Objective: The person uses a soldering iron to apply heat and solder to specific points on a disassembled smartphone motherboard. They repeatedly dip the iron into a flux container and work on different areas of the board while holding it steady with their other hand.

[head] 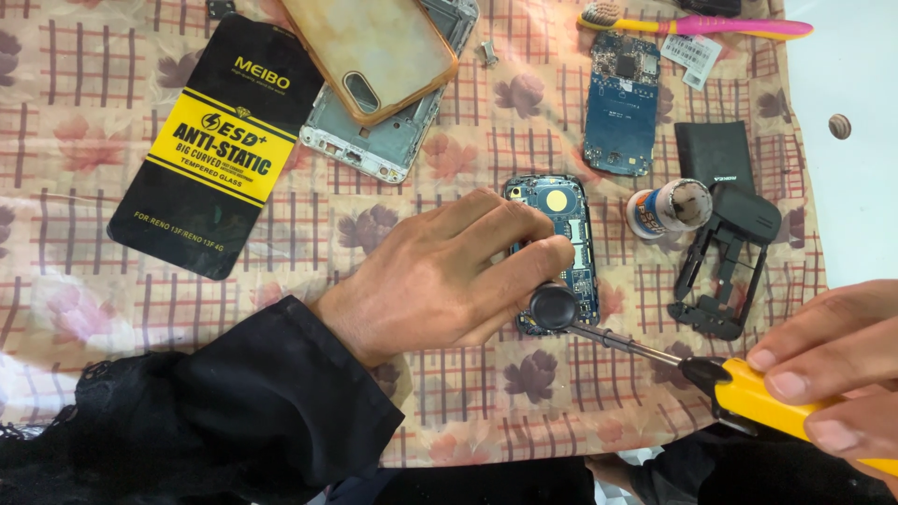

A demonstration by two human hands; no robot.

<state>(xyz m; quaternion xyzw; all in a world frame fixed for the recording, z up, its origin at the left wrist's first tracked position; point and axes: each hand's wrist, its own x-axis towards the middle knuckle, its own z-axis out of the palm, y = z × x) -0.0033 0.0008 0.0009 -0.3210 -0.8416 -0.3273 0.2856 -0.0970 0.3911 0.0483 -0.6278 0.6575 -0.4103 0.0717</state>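
Near the left edge of the patterned cloth (112, 281) lies a black and yellow flat package (217, 145). Beside it, toward the far edge, an orange phone case (369, 51) rests on a grey phone frame (388, 136). At the middle, the left hand (440, 276) lies curled over a small opened phone (561, 234), fingers pressed on its blue board, seemingly holding a dark round part (553, 307). Farther right sit a loose circuit board (622, 103), a small round tub (669, 208) and a black plastic frame (730, 257). At the near right corner, the right hand (832, 360) pinches a yellow-handled screwdriver (748, 393), its tip at the phone's lower end.
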